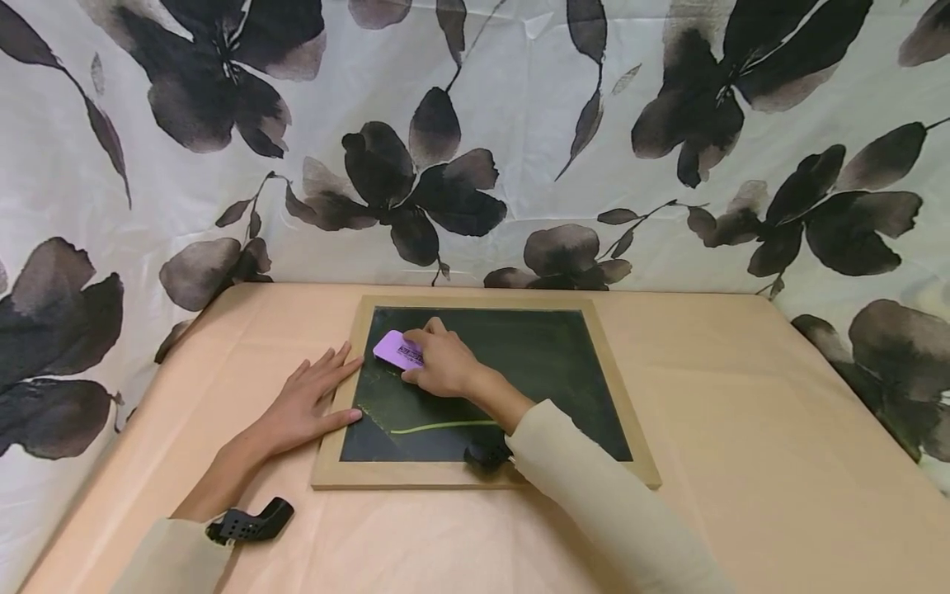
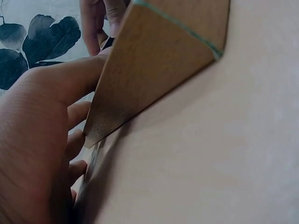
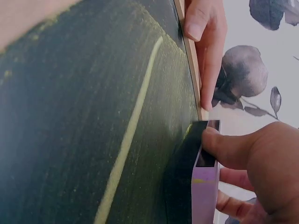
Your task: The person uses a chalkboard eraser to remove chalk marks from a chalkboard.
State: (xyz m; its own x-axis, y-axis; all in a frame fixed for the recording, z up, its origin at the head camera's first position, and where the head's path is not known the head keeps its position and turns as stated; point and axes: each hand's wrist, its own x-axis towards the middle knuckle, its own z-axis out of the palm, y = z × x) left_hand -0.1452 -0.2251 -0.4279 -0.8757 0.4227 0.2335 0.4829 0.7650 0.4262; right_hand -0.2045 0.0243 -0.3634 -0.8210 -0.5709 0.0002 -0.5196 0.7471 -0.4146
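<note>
A chalkboard [image 1: 534,363] with a light wooden frame lies on the table. My right hand [image 1: 445,363] grips a purple board eraser [image 1: 398,351] by its sides over the board's upper left part. In the right wrist view, the thumb presses the dark strip of the eraser [image 3: 204,191]. Below that hand, a yellow chalk line [image 1: 441,426] crosses the lower board, partly hidden by the right arm. My left hand [image 1: 308,404] rests against the frame's left side with fingers spread, the thumb reaching onto the board edge. The left wrist view shows the wooden frame [image 2: 149,70] beside the left hand [image 2: 32,130].
A peach cover [image 1: 742,412] spreads over the table around the chalkboard. Behind it hangs a white cloth [image 1: 534,165] with dark flowers. Each wrist wears a black device, the left one [image 1: 252,521] above the table and the right one [image 1: 486,454] over the board's lower edge.
</note>
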